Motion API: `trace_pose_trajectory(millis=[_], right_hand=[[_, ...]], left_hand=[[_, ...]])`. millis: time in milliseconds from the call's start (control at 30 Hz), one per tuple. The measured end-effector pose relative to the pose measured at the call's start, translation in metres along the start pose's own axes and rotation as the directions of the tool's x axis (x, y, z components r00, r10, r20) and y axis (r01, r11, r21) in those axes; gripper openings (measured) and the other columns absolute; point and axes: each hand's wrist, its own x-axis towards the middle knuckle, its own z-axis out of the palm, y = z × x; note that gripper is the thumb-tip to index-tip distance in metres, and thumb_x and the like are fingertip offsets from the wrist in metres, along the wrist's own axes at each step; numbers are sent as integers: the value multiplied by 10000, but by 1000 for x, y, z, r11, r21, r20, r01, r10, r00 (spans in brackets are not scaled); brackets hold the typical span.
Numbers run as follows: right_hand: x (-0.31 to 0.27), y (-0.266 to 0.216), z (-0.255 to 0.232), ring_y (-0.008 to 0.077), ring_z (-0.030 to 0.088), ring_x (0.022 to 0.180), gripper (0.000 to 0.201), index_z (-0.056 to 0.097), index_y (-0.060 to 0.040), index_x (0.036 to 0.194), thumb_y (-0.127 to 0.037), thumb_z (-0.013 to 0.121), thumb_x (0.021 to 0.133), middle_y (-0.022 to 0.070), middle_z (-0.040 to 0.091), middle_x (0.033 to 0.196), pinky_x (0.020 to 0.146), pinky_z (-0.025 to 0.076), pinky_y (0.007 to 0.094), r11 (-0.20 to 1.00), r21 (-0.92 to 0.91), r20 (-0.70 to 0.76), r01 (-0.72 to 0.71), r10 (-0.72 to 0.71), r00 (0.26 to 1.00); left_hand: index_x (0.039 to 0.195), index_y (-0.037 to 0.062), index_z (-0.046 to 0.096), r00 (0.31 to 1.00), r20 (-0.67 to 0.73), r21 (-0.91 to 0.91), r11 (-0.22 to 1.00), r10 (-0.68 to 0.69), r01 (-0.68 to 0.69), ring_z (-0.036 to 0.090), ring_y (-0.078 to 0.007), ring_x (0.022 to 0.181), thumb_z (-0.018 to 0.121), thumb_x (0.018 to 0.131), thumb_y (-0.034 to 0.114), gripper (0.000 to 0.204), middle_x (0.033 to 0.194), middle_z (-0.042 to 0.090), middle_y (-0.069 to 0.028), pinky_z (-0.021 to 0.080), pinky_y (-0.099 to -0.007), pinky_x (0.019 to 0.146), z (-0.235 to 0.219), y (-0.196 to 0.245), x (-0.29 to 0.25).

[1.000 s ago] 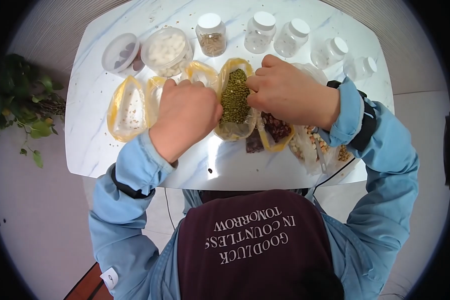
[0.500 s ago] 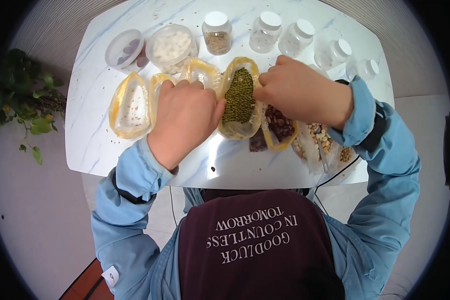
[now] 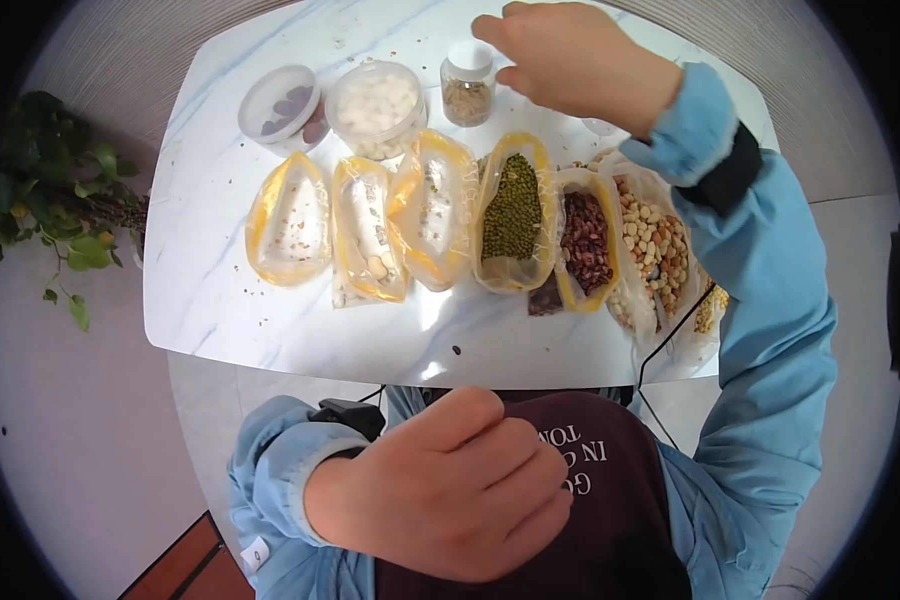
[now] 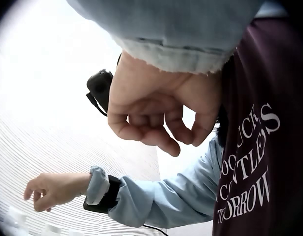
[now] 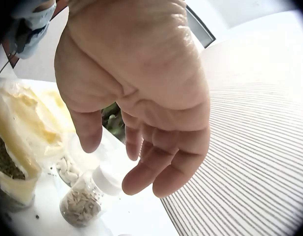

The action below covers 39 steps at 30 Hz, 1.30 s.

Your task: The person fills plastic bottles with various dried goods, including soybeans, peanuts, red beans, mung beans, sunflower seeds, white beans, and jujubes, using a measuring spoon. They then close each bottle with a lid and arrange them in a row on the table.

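My left hand hangs in front of the chest, its fingers loosely curled. The left wrist view shows those fingers with nothing in them. My right hand hovers at the back of the table, beside and above a clear jar with a white lid. Thumb and fingers are apart and relaxed; the right wrist view has the jar of light brown pieces below the fingertips. An open yellow-edged bag of green beans stands before the jar. Right of it is a similar bag of dark red beans.
Three yellow-edged bags with only scraps inside stand on the left. Behind them are a round tub of white pieces and a smaller purple-tinged one. Plastic bags of mixed beans and a black cable lie at right.
Both hands have left the green bean bag. The left hand has drawn back to the chest, while the right has gone up to the jar at the back. The head view has shifted.
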Motion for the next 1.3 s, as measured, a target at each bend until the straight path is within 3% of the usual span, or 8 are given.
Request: trace_pose_trajectory(millis=[133,300,567,633,767,867,1067,1300], right_hand=[[31,-12,51,319,636,829,277,578,-69,1081,-222,624,855,165,628,927,708,516,417,988,0,-82,-154,153,985],[46,-14,64,339,626,868,349,524,-80,1160,-277,596,882,177,606,968,716,514,428,987,97,52,-132,127,991],[35,-12,25,296,640,730,341,559,-65,1066,-339,613,871,148,631,821,629,500,407,997,-19,-238,-73,67,969],[26,-30,1,279,639,608,175,594,23,851,-151,592,865,145,637,685,524,515,366,998,-14,-337,-69,60,940],[-41,-54,-42,245,619,616,386,558,-48,1034,-358,675,838,129,597,743,540,468,340,979,185,-216,91,-50,975],[-88,-78,-49,236,584,559,500,562,-16,1037,-406,735,775,106,581,716,506,434,319,936,308,-283,171,-81,956],[-169,-114,-74,222,547,514,595,592,14,967,-495,762,710,95,563,682,483,409,311,917,398,-130,36,17,991],[-237,-136,-27,237,525,490,567,603,16,971,-477,751,734,92,531,616,444,375,306,818,571,-287,-66,274,918]], left_hand=[[654,118,515,990,142,-19,1000,-17,20,434,-140,537,714,677,168,206,639,465,6,347,-289,544,1,-4,-10],[638,115,505,958,199,55,979,-205,198,458,-163,579,721,659,168,223,631,451,0,349,-299,572,15,-18,-23],[703,89,571,874,-15,82,871,-485,485,545,-228,668,767,669,134,203,722,577,-23,393,-324,622,26,-36,-52],[891,69,602,835,-152,89,834,-528,544,573,-251,781,797,660,140,311,874,607,-69,432,-337,696,27,-41,-59],[1255,23,489,718,-403,-18,789,-568,614,567,-294,1010,854,632,191,742,1179,549,-173,463,-380,856,33,-41,-54],[1333,-9,392,732,-352,-191,810,-583,554,512,-353,1096,822,650,269,853,1254,474,-217,420,-432,924,42,-36,-47],[1269,-2,447,932,-265,-355,924,-246,142,553,-339,1017,803,667,268,750,1190,526,-182,456,-404,844,70,-23,-35],[1184,26,501,984,-71,-576,812,-163,93,630,-308,900,857,650,304,699,1100,610,-179,510,-363,765,70,-17,-31]])
